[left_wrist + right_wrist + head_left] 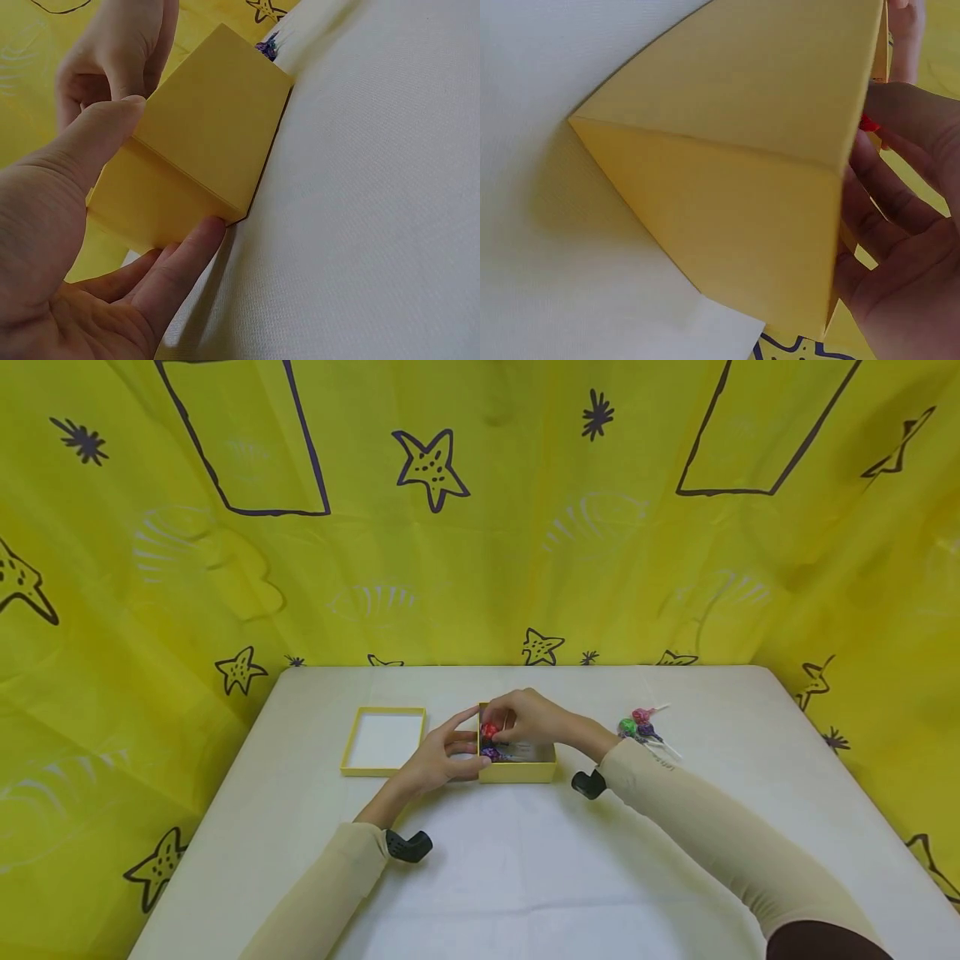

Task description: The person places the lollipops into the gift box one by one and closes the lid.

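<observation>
An open yellow box (525, 772) stands on the table in front of me. My left hand (435, 762) steadies its left end; in the left wrist view the thumb lies at the rim and the fingertips press low on the wall (161, 199). Reaching into the box, my right hand (534, 714) pinches a red lollipop (490, 729) by its wrapped head near the left end. A purple lollipop (491, 753) lies just below it inside. The right wrist view shows only a sliver of the red wrapper (868, 122) past the box wall.
Left of the box lies a shallow yellow-edged lid (386, 739), white inside. To the right, beyond my right wrist, a small group of lollipops holds a pink one (641, 716), a green one (627, 727) and a purple one (646, 730). A yellow curtain (480, 543) surrounds the white table (480, 893).
</observation>
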The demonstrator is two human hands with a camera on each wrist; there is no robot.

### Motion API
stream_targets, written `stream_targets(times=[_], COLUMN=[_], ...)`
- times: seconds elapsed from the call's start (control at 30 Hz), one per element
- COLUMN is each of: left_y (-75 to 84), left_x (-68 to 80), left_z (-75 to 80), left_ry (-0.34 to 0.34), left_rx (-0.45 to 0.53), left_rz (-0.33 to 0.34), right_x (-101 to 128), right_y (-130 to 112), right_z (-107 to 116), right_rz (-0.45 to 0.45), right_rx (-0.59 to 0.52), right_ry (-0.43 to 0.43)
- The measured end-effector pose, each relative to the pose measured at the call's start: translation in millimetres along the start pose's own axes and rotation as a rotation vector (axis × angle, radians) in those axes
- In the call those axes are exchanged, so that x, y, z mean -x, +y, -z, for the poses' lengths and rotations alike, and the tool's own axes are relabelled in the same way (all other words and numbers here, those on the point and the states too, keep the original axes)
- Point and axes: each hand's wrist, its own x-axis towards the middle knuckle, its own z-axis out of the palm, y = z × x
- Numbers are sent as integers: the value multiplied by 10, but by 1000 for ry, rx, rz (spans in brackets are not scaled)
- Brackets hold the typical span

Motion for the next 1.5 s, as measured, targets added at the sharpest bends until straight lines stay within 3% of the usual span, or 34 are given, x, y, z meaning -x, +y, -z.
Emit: stream_targets(times=[0.37,0.6,1.0,1.5], left_y=[-3,-9,-20,-8], left_x=[6,-1,-5,-2], left_z=[0,4,0,-8], left_ry=[-14,-4,-2,-16], left_rx=[-44,-24,-7,-15], left_rz=[-60,-23,-16,-47], right_x=[-25,-22,1,27], right_y=[45,56,49,24], right_z=[-93,-100,-105,-64], right_rz=[-11,-25,-34,-29], right_rx=[-3,-14,-22,-29], right_ry=[-49,-67,-68,-84])
